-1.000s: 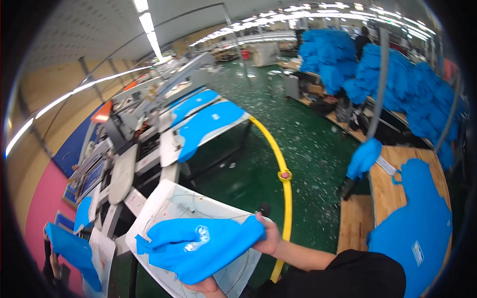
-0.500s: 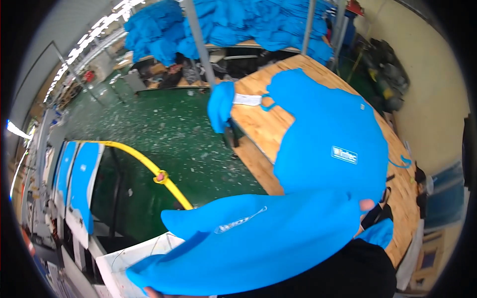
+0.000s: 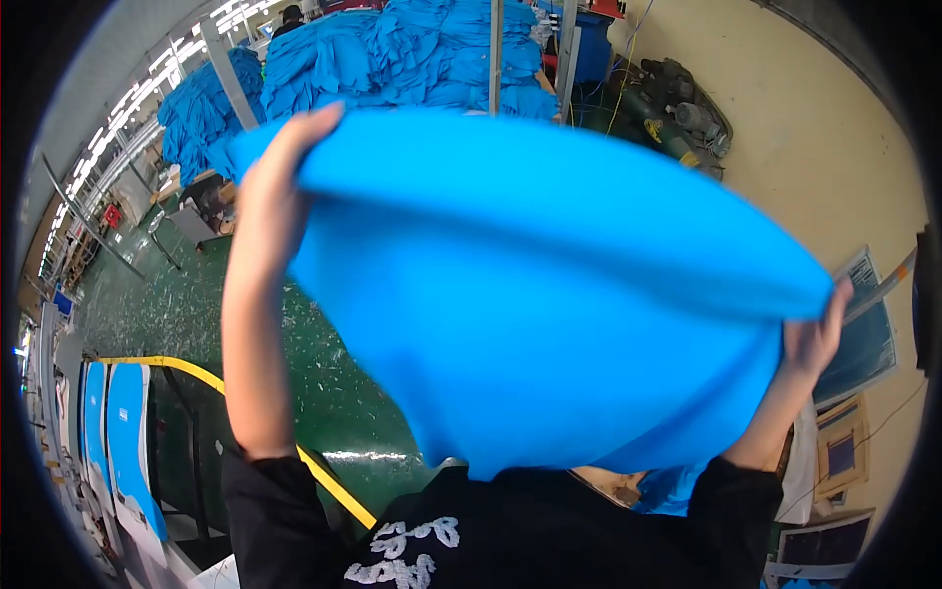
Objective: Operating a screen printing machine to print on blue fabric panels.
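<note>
Both hands were up, stretching a big blue garment (image 3: 549, 294) out in midair. Left hand (image 3: 285, 157) clamped its upper left edge, right hand (image 3: 810, 339) pinched the right corner, piles of blue garments (image 3: 392, 49) behind.

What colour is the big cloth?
Plain bright blue cloth, seen best in the head view.

A blue garment (image 3: 549, 294) is spread wide in the air, the left hand (image 3: 280, 167) gripping its upper left edge and the right hand (image 3: 814, 339) its right edge. Behind it lie heaps of blue cloth (image 3: 392, 49); below, a green floor (image 3: 196, 304) and yellow rail (image 3: 324, 481).
</note>
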A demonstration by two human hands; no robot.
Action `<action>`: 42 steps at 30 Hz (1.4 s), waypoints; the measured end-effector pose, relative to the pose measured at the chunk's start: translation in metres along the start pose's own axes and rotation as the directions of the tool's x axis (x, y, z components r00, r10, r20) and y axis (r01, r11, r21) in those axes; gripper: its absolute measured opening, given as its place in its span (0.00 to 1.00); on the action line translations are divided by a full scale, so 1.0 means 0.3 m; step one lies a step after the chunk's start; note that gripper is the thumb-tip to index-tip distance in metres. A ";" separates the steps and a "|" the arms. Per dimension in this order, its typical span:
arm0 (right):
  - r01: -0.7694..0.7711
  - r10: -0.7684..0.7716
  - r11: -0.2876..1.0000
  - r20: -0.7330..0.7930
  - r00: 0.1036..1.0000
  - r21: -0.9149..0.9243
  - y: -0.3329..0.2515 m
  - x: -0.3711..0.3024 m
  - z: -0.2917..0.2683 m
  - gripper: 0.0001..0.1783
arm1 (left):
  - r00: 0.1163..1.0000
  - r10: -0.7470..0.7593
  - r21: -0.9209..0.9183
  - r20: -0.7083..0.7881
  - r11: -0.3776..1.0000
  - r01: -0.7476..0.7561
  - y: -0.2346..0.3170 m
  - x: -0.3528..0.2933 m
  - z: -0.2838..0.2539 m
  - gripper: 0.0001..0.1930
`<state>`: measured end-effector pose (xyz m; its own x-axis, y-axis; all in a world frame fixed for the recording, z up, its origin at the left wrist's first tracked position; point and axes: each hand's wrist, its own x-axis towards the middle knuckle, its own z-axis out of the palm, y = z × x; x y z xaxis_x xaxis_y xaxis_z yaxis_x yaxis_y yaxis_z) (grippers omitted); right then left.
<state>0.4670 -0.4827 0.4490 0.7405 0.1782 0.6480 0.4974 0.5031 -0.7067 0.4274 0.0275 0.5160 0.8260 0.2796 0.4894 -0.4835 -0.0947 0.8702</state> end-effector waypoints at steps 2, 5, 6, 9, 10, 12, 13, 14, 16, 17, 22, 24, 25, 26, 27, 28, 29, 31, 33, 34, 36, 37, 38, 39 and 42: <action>-0.275 0.272 0.958 -0.049 0.961 -0.085 0.064 0.206 -0.011 0.29 | 0.950 -0.275 0.074 0.149 0.961 0.267 -0.017 0.209 0.119 0.23; -0.296 0.281 0.937 -0.106 0.954 -0.186 0.147 0.432 -0.007 0.30 | 0.951 -0.148 0.108 0.273 0.987 0.122 -0.040 0.385 0.249 0.24; -0.276 0.255 0.942 -0.125 0.959 -0.192 0.158 0.486 -0.009 0.31 | 0.943 -0.112 0.103 0.313 0.991 0.083 -0.031 0.435 0.277 0.24; -0.129 0.116 0.990 -0.168 0.979 -0.066 0.132 0.600 -0.033 0.28 | 0.957 -0.108 0.114 0.270 0.990 0.080 0.020 0.509 0.354 0.22; -0.090 0.086 0.996 -0.202 0.976 -0.009 0.114 0.619 -0.050 0.27 | 0.957 -0.077 0.147 0.278 0.988 0.037 0.052 0.519 0.375 0.23; 0.013 -0.013 1.000 -0.217 0.976 -0.001 0.081 0.632 -0.096 0.25 | 0.974 0.039 -0.102 0.223 0.995 -0.016 0.096 0.501 0.417 0.23; 0.009 0.002 1.000 -0.333 0.943 0.029 0.061 0.624 -0.126 0.25 | 0.971 0.078 -0.140 0.224 0.989 -0.047 0.108 0.475 0.428 0.23; 0.032 -0.022 0.997 -0.154 0.988 0.063 0.040 0.608 -0.160 0.25 | 0.968 0.115 -0.180 0.225 0.981 -0.075 0.113 0.440 0.434 0.23; 0.050 -0.049 0.994 -0.005 0.999 0.096 0.044 0.523 -0.224 0.24 | 0.938 0.147 -0.322 0.315 0.946 -0.040 0.088 0.337 0.426 0.23; 0.014 -0.031 0.983 0.091 0.995 0.180 0.048 0.463 -0.250 0.24 | 0.966 0.045 -0.357 0.253 0.933 0.050 0.059 0.277 0.423 0.24; -0.029 0.051 0.981 -0.112 0.992 0.193 0.154 0.049 -0.318 0.22 | 0.871 -0.250 -0.684 0.424 0.542 0.488 -0.177 -0.124 0.404 0.25; -0.110 0.122 0.992 -0.290 0.949 0.060 0.216 -0.155 -0.315 0.24 | 0.786 -0.443 -0.653 0.431 0.448 0.610 -0.291 -0.284 0.400 0.28; -0.205 0.184 0.979 -0.456 0.871 0.004 0.251 -0.257 -0.305 0.25 | 0.720 -0.541 -0.640 0.435 0.377 0.670 -0.352 -0.362 0.395 0.29; -0.295 0.266 0.954 -0.575 0.774 0.044 0.286 -0.352 -0.295 0.27 | 0.672 -0.590 -0.610 0.447 0.348 0.712 -0.412 -0.436 0.388 0.30; -0.340 0.337 0.932 -0.633 0.696 0.123 0.320 -0.441 -0.280 0.28 | 0.596 -0.676 -0.581 0.432 0.297 0.758 -0.474 -0.505 0.379 0.30; -0.465 0.460 0.863 -0.691 0.558 0.199 0.344 -0.519 -0.274 0.31 | 0.547 -0.702 -0.555 0.456 0.256 0.791 -0.534 -0.575 0.369 0.30; -0.545 0.536 0.799 -0.710 0.456 0.254 0.374 -0.587 -0.270 0.30 | 0.491 -0.759 -0.518 0.428 0.239 0.821 -0.592 -0.641 0.359 0.30; -0.577 0.577 0.771 -0.678 0.455 0.269 0.428 -0.707 -0.246 0.29 | 0.434 -0.801 -0.457 0.412 0.231 0.859 -0.695 -0.766 0.344 0.31; -0.718 0.669 0.632 -0.673 0.316 0.291 0.480 -0.779 -0.234 0.24 | 0.264 -0.888 -0.362 0.378 0.120 0.924 -0.779 -0.861 0.318 0.34; -0.781 0.729 0.545 -0.632 0.262 0.305 0.495 -0.799 -0.234 0.22 | 0.324 -0.849 -0.398 0.417 0.149 0.905 -0.812 -0.912 0.324 0.35; -0.748 0.684 0.585 -0.686 0.248 0.314 0.522 -0.822 -0.225 0.20 | 0.193 -0.877 -0.316 0.439 0.050 0.947 -0.856 -0.962 0.301 0.33; -0.705 0.643 0.631 -0.727 0.241 0.325 0.531 -0.825 -0.222 0.19 | 0.215 -0.869 -0.328 0.445 0.065 0.942 -0.869 -0.972 0.285 0.33; -0.712 0.637 0.628 -0.734 0.238 0.314 0.537 -0.826 -0.220 0.19 | 0.201 -0.876 -0.323 0.439 0.055 0.945 -0.879 -0.968 0.264 0.32; -0.735 0.604 0.626 -0.758 0.246 0.261 0.540 -0.826 -0.217 0.18 | 0.199 -0.878 -0.325 0.435 0.053 0.944 -0.887 -0.956 0.243 0.31; -0.760 0.587 0.617 -0.763 0.272 0.203 0.551 -0.830 -0.211 0.15 | 0.176 -0.955 -0.295 0.240 0.101 0.950 -0.900 -0.885 0.175 0.26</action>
<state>0.3935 -0.4973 0.1529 0.8378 -0.3017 -0.4550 -0.3481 0.3470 -0.8709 0.3539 -0.0711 0.1542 0.6766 -0.0901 -0.7309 0.6508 0.5376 0.5362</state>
